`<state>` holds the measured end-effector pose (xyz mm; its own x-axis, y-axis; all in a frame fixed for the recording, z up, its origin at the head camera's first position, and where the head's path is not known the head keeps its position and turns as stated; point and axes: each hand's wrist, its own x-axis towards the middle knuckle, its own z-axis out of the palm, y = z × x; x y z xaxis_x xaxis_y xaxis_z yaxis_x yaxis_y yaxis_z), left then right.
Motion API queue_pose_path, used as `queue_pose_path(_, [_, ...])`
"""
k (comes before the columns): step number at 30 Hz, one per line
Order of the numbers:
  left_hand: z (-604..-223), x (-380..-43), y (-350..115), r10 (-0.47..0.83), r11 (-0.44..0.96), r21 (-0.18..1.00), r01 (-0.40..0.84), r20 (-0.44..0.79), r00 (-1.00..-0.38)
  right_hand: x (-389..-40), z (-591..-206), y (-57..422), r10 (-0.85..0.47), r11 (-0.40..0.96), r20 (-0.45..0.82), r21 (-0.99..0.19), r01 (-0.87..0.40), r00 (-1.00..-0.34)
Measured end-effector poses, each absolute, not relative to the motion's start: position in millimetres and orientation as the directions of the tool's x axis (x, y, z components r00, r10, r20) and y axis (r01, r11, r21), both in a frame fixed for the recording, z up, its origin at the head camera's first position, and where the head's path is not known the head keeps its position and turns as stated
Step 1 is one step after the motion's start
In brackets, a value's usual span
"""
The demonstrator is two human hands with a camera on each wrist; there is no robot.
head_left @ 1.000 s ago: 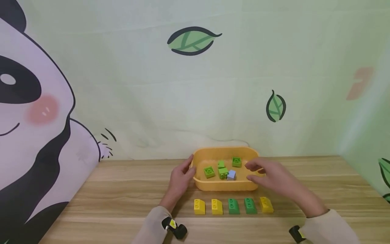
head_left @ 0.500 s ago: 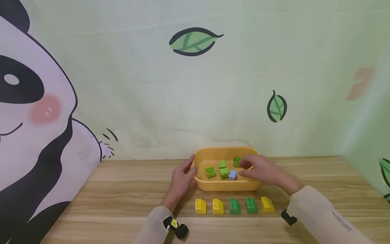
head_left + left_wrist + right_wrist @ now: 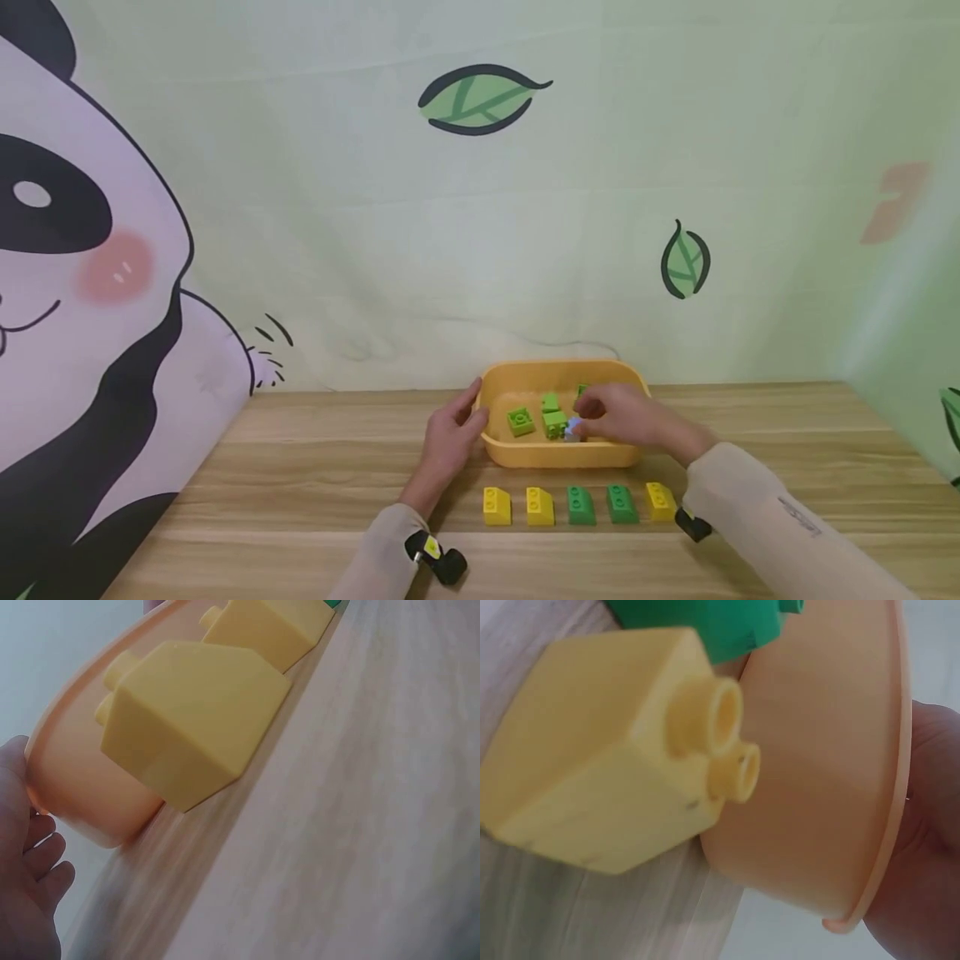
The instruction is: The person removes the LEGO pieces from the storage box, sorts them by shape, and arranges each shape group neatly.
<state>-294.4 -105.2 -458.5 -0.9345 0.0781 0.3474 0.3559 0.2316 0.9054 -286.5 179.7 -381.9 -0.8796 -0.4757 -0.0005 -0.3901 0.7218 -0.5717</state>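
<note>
An orange plastic basin (image 3: 525,456) holds several light-green building blocks, among them one block (image 3: 520,422) at the left and another block (image 3: 554,425) near the middle. My left hand (image 3: 450,433) grips the basin's left rim, its thumb over the edge. Reaching inside over the right rim, my right hand (image 3: 626,415) pinches a light-blue building block (image 3: 572,430) between thumb and fingers; the hand covers part of it. In the right wrist view the basin wall (image 3: 817,750) hides the fingers, and only the palm side (image 3: 930,847) shows behind the rim.
In front of the basin stands a row of sloped blocks: a yellow block (image 3: 497,506), a second yellow block (image 3: 539,506), a green block (image 3: 581,505), another green block (image 3: 622,504) and a yellow block (image 3: 661,502) by my right sleeve. A printed cloth (image 3: 375,250) hangs behind the wooden table (image 3: 315,467).
My right hand has moved left and into the basin, its fingers closing round the light-blue block, which now sits turned with studs showing. The left hand keeps its place on the rim.
</note>
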Motion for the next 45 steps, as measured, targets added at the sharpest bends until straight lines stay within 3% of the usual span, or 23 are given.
queue_pose_path(13, [-457,-293,-101,0.084,0.225,0.907,0.357,0.347,-0.934,-290,-383,178,-0.443,0.743,-0.045,-0.578,-0.338,-0.896])
queue_pose_path(17, [-457,-294,-101,0.083,0.228,0.905,0.359,0.35,-0.933,-287,-381,181,-0.413,0.706,0.026,-0.623,-0.339,-0.91])
queue_pose_path(23, [-457,-294,-101,0.082,0.229,0.905,0.358,0.348,-0.934,-280,-378,186,-0.449,0.633,0.159,-0.638,-0.438,-0.879])
queue_pose_path(35, [-457,-294,-102,0.082,0.228,0.907,0.355,0.345,-0.935,-248,-374,175,-0.378,0.56,0.203,-0.727,-0.398,-0.903])
queue_pose_path(45, [-460,-295,-105,0.079,0.24,0.903,0.355,0.346,-0.935,-224,-374,164,-0.395,0.475,0.303,-0.741,-0.475,-0.867])
